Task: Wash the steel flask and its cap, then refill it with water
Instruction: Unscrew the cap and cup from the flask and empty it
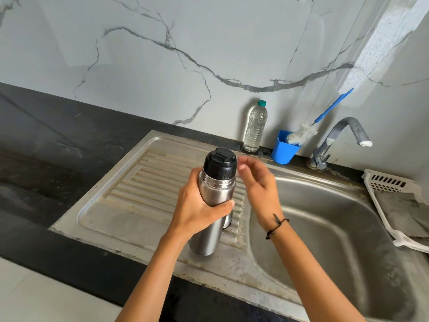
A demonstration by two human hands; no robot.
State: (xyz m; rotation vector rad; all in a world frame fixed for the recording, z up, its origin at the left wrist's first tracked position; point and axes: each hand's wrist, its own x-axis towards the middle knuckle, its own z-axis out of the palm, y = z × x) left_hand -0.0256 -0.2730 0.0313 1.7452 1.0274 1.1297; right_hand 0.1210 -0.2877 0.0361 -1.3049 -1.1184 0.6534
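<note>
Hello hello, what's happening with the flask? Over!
Left hand grips steel flask, above the drainboard. Right hand open beside black cap, cap on. Nothing blocking. Over.

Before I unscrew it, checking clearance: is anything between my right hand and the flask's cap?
Nothing visible. The right hand hovers open just beside the black cap, while the left hand grips the steel flask.

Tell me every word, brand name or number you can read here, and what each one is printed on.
None can be read.
black cap of the steel flask: raised moulded shapes on top, too blurred to read.
plastic water bottle: no label in view.
blue cup, tap and white basket: no markings visible.
</note>
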